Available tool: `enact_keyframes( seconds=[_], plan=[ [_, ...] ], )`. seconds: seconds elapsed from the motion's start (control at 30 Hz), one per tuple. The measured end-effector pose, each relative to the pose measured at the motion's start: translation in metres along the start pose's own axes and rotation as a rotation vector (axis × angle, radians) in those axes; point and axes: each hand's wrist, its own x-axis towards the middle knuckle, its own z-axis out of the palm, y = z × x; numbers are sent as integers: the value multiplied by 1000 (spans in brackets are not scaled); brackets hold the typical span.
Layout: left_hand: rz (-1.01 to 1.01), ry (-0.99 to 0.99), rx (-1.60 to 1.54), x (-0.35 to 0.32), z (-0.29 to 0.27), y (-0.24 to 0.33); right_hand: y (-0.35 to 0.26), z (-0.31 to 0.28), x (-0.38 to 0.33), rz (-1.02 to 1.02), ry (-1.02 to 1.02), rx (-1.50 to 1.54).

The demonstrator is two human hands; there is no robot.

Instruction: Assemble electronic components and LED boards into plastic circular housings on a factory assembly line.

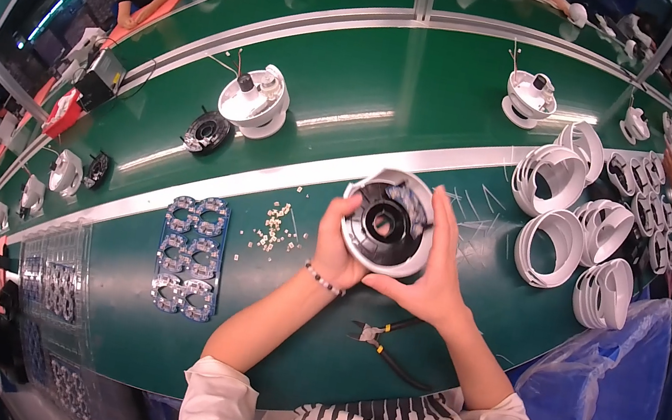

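Above the green table [315,339], the round white housing [388,222] w/ black ring inside sits between both hands, left hand [336,247] gripping its left rim, right hand [429,275] gripping its right and lower rim.

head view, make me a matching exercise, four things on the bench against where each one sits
Things:
1. round housing
2. pliers
3. circuit boards
4. white rings

Places:
A. stacked at the right end of the bench
B. flat on the bench, left of the hands
C. held in both hands
D. on the bench near the right forearm

Pairs: 1-C, 2-D, 3-B, 4-A
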Motion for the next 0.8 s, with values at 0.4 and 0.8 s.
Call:
enact_keyframes(
  seconds=[0.4, 0.8],
  plan=[
    [90, 333, 188, 176, -26, 58, -118, -143, -20, -459, -131, 688],
    [429, 724, 343, 211, -42, 64, -91, -124, -44, -313, -139, 316]
  ],
)
